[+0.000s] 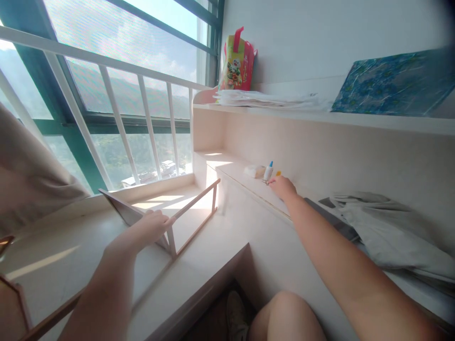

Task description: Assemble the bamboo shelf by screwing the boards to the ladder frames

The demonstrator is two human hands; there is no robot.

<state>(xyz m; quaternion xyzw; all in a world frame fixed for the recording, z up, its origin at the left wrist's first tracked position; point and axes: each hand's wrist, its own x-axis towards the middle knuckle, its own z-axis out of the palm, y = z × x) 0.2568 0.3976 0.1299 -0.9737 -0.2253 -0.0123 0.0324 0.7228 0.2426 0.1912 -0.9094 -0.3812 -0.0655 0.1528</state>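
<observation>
On the left, my left hand [152, 225] is closed around the upper rail of a wooden frame [199, 198], which stands on the white desk with a flat panel on its far side. My right hand [283, 187] reaches to the ledge under the shelf, its fingers pinched at a small metal piece [265, 182] whose exact kind is too small to tell. Just beyond those fingertips stands a white squeeze bottle [268, 172] with a blue cap. Beside it lie a small clear plastic bag [254, 171] and a yellow item [278, 174], partly hidden by my hand.
A white railing [145, 121] and window border the desk [202, 255]. On the upper shelf [270, 112] are a red-and-yellow bag [239, 64], papers and a blue patterned package [391, 85]. Grey cloth [387, 232] lies at right. Wooden parts [14, 303] sit at lower left.
</observation>
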